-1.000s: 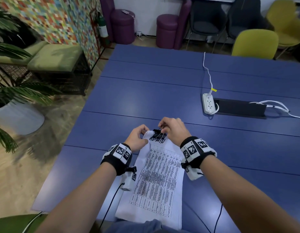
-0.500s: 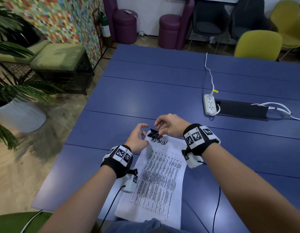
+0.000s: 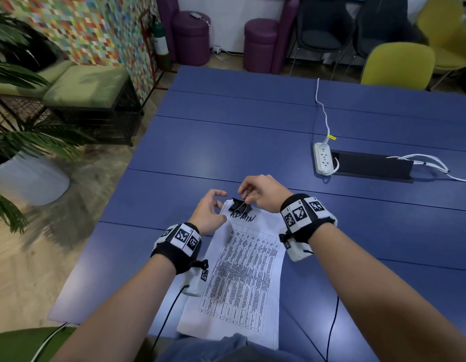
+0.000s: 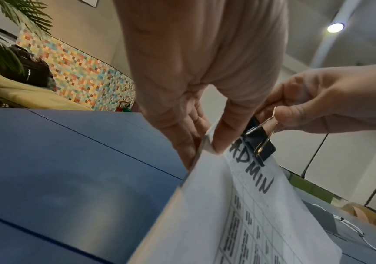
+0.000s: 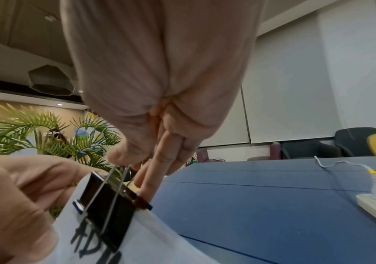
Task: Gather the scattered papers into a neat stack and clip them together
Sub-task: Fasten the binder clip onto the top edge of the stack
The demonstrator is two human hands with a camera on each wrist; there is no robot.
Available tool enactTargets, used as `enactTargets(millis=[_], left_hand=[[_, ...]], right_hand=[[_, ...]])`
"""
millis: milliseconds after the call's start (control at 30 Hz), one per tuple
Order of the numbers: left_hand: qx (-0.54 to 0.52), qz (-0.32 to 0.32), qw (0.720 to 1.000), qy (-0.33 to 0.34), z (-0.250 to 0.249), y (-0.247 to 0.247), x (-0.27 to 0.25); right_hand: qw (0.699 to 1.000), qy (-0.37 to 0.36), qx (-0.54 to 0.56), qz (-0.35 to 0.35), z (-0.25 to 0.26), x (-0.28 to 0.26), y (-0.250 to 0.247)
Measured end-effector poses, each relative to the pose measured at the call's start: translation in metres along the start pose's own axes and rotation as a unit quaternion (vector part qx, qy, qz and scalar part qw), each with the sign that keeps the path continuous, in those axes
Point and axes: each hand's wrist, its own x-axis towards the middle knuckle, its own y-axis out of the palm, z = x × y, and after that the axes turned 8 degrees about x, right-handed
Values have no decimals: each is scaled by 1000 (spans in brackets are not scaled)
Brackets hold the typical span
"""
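Here: papers (image 3: 242, 273), stacked on blue table (image 3: 226, 152), top edge raised. Binder clip (image 3: 239, 205) clamped there. Right hand (image 3: 263, 193) pinches clip's wire handles; left hand (image 3: 208, 212) pinches the stack's top corner.

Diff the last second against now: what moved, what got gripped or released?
The right hand has risen, now pinching the black binder clip by its wire handles. The stack of white printed papers lifted with it at the far end. No change: left hand pinches the papers' corner, clip on their top edge.
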Motion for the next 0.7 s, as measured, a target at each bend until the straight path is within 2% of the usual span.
enactTargets(millis=[167,233,400,467,567,700], left_hand=[[-12,10,1000,-7,-1,1,-1],[1,5,1000,-9,0,-1,0],[31,24,999,15,-2,1,1],[45,-2,999,18,0,7,2],[51,-35,998,-15,4,10,6],[-30,-18,997,-72,7,2,14]], right_hand=[[996,41,-70,43,4,5,0],[994,42,-97,36,6,5,1],[994,18,30,-108,3,4,15],[990,20,46,-135,2,4,19],[986,8,59,-154,1,-1,26],[970,-50,91,-218,1,-20,50]])
